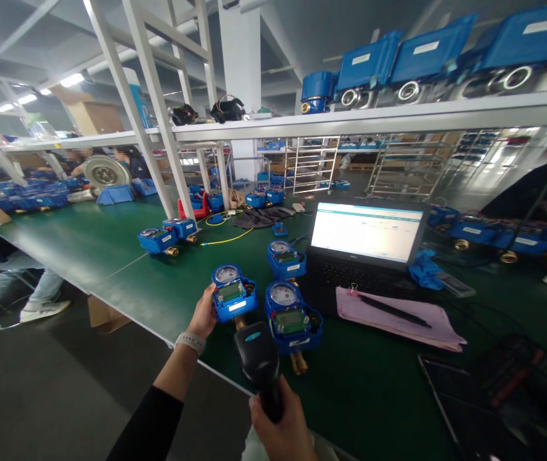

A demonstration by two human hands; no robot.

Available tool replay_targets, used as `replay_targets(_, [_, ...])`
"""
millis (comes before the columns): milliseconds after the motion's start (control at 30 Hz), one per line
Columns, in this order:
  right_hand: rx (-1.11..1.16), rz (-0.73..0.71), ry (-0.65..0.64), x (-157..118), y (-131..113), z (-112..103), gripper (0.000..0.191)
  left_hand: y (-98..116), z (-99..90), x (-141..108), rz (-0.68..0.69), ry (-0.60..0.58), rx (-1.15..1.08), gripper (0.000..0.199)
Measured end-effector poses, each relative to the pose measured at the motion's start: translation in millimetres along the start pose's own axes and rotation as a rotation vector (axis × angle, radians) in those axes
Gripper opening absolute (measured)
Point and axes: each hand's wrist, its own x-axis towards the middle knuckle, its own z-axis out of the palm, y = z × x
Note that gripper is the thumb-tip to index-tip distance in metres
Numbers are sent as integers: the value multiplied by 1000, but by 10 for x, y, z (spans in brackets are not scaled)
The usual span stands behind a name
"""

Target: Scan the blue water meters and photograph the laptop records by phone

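Fingers of right hand [280, 429] wrapped tight around grip of black barcode scanner [259, 362], head aimed forward. Left hand [204, 314] closed on left side of blue water meter [231, 296], display face up, at near edge of green bench [110, 256]. Second meter [293, 317] lies just beside it, right. Third meter [285, 258] behind. Pink papers [398, 317] with pen lie before open laptop [367, 234], screen lit. Pair of meters [168, 235] farther left.

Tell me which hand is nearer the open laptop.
Right. The right hand grips the barcode scanner below the laptop; the left hand holds a blue water meter farther left.
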Motion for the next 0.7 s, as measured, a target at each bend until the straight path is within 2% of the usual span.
replay_targets(200, [-23,-41,45,23,52,16,29,13,-15,-4,7,-2,30,34])
replay_targets(433, [-6,-68,55,12,84,56,30,2,-36,26,18,-20,50,39])
replay_targets(700, [-32,-31,26,-62,200,27,42,44,37,-25,11,-4,39,39])
